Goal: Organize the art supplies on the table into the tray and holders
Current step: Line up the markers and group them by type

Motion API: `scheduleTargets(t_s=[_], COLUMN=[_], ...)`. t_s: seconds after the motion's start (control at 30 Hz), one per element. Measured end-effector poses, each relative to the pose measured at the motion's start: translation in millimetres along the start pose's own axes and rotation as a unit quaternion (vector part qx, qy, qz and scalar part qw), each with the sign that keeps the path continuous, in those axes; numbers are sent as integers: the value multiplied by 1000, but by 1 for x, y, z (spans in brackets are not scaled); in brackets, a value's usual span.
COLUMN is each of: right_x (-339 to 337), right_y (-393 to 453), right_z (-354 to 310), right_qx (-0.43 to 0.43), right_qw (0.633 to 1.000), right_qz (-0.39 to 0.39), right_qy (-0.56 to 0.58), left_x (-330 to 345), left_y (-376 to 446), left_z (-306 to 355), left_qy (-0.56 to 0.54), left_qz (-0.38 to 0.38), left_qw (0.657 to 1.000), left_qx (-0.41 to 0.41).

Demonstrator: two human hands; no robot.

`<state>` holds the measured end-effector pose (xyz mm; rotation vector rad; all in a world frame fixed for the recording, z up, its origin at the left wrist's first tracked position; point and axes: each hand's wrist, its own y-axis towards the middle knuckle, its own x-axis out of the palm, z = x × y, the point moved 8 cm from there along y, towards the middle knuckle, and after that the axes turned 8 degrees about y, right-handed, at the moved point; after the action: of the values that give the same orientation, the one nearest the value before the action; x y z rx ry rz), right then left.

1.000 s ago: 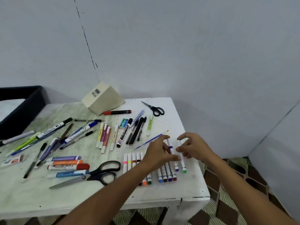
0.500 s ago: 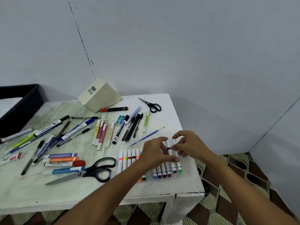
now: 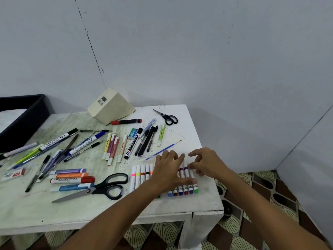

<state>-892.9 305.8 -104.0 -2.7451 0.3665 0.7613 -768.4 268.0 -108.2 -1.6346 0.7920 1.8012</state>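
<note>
A row of white markers with coloured bands lies side by side near the table's front right corner, coloured caps pointing toward me. My left hand lies flat on the middle of the row, fingers straight, hiding several markers. My right hand hovers at the row's right end with loosely curved fingers, its thumb tip touching a purple-banded marker. A black tray stands at the far left. A beige block holder lies tipped at the back.
Large scissors lie left of the row, small scissors at the back. A blue paintbrush, pens, highlighters and whiteboard markers are scattered across the white table. The table's right edge is close to my right hand.
The two markers that my hands held apart from the row now lie in it. Both hands have come down and closer together; the left one has flattened on the row.
</note>
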Motion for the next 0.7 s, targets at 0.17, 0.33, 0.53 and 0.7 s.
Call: scheduleTargets(t_s=[0.17,0.33,0.53,0.7], right_x=[0,2,-1,-2], right_y=[-3,-6,-5,-6], right_z=[2,9,14,12], right_qx=[-3,-1,-23,-33], right_qw=[998,995,994,992], right_qz=[-61,-88,-82,-66], right_qy=[-29,-48,-62,-99], left_x=[-3,4,2,1], left_y=[-6,-11,-10,-12], left_z=[-4,-5,-4,-6], left_qy=[-24,-19,-27,-11], left_qz=[5,-27,-54,-54], left_qw=[999,999,998,998], left_qx=[38,33,20,5])
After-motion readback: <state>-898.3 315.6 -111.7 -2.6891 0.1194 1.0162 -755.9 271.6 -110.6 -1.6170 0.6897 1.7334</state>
